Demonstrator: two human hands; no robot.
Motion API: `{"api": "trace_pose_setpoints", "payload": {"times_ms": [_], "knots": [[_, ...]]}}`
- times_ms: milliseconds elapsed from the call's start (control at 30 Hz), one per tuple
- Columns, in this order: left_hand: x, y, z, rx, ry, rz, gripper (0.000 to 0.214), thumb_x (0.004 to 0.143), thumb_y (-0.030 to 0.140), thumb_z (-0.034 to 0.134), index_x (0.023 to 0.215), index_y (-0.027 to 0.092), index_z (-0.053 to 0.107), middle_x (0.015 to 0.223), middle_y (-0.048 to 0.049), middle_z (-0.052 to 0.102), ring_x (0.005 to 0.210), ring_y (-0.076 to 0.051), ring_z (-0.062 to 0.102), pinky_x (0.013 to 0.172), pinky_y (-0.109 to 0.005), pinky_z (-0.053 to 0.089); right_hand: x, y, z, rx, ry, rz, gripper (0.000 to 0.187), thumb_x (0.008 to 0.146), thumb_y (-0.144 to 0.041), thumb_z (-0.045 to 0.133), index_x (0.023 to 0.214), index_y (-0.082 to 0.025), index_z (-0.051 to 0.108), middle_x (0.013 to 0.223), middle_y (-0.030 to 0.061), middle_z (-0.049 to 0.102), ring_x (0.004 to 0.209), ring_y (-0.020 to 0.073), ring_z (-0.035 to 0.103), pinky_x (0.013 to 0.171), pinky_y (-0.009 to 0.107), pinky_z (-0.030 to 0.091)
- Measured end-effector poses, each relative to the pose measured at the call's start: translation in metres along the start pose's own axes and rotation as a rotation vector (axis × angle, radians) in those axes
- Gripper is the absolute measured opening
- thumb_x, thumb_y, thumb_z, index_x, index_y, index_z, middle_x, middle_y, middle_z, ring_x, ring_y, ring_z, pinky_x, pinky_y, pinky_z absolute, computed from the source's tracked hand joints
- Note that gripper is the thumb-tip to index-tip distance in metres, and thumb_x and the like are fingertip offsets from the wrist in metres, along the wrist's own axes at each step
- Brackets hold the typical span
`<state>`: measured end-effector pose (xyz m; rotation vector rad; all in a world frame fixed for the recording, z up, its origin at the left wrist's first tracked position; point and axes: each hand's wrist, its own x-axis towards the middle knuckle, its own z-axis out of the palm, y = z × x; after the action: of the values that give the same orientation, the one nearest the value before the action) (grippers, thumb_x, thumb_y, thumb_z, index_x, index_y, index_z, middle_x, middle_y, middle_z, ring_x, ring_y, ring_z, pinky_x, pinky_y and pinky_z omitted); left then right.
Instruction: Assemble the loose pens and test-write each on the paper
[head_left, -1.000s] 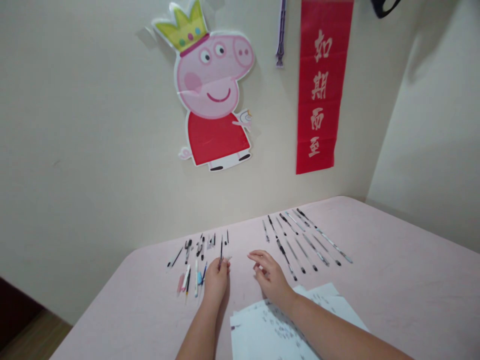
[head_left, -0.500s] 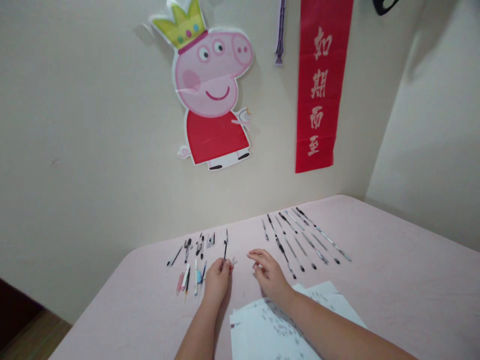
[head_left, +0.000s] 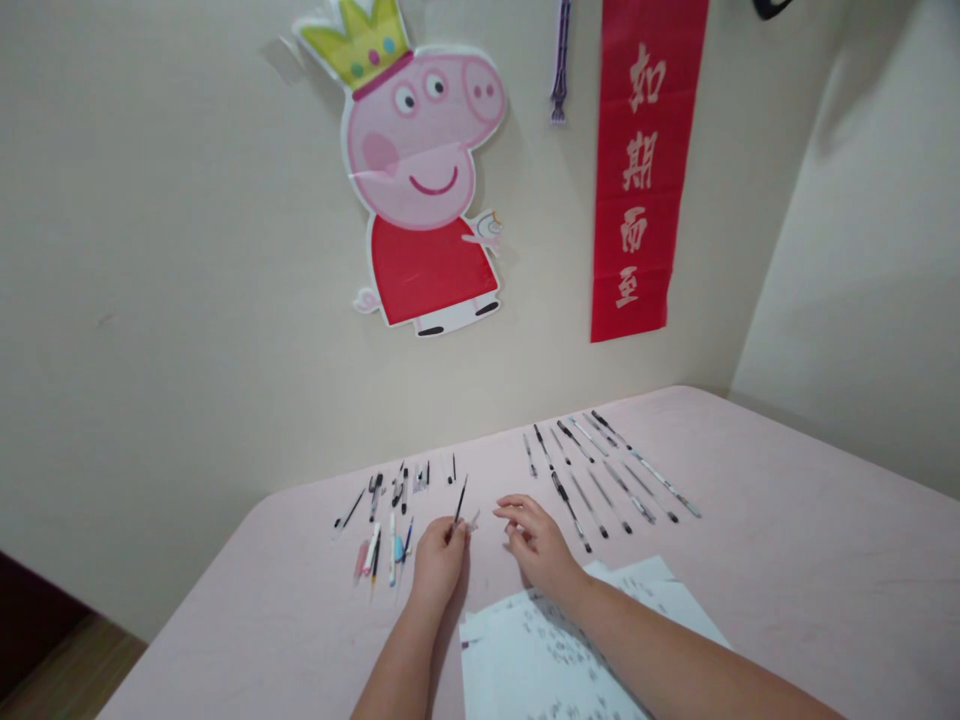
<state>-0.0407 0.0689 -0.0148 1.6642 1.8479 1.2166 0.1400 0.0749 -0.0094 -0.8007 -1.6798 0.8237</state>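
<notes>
My left hand [head_left: 441, 560] is closed on a thin dark pen refill [head_left: 460, 500], which points up and away from me. A small clear piece [head_left: 474, 521] sticks out beside its fingertips; what it is I cannot make out. To the right, my right hand [head_left: 534, 535] hovers over the table with its fingers apart and holds nothing. Left of the hands lie loose pen parts and refills [head_left: 405, 490] in small groups, with a blue-tipped white pen [head_left: 391, 550] and a pink one [head_left: 361, 565] nearer me. Several pens [head_left: 571, 510] lie in slanting rows on the right.
Sheets of printed paper [head_left: 517, 660] lie under my right forearm at the near side of the pink table [head_left: 787, 560]. Behind the table rises a wall [head_left: 187, 250] with a pig cut-out [head_left: 435, 270] and a red banner [head_left: 637, 210].
The refill in my left hand has tilted to the right, and the hand has shifted slightly right. My right hand stays almost where it was.
</notes>
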Motion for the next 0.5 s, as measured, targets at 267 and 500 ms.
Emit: {"api": "trace_pose_setpoints", "payload": {"times_ms": [267, 500], "knots": [[-0.009, 0.028, 0.003, -0.503, -0.047, -0.191, 0.042, 0.069, 0.050, 0.061, 0.086, 0.012, 0.069, 0.085, -0.0109, 0.071, 0.080, -0.022, 0.066, 0.076, -0.034, 0.050, 0.004, 0.001, 0.001, -0.047, -0.002, -0.032, 0.039, 0.077, -0.008, 0.047, 0.108, -0.022, 0.065, 0.105, 0.0067, 0.061, 0.088, 0.0162, 0.060, 0.069, 0.028, 0.052], [-0.016, 0.043, 0.003, -0.638, -0.156, -0.233, 0.050, 0.067, 0.056, 0.064, 0.090, 0.012, 0.070, 0.089, -0.0110, 0.072, 0.083, -0.021, 0.066, 0.080, -0.032, 0.051, 0.005, 0.003, 0.003, -0.069, -0.003, 0.079, 0.030, 0.077, -0.013, 0.054, 0.103, -0.019, 0.067, 0.087, 0.0052, 0.066, 0.076, 0.0166, 0.061, 0.065, 0.028, 0.050]]}}
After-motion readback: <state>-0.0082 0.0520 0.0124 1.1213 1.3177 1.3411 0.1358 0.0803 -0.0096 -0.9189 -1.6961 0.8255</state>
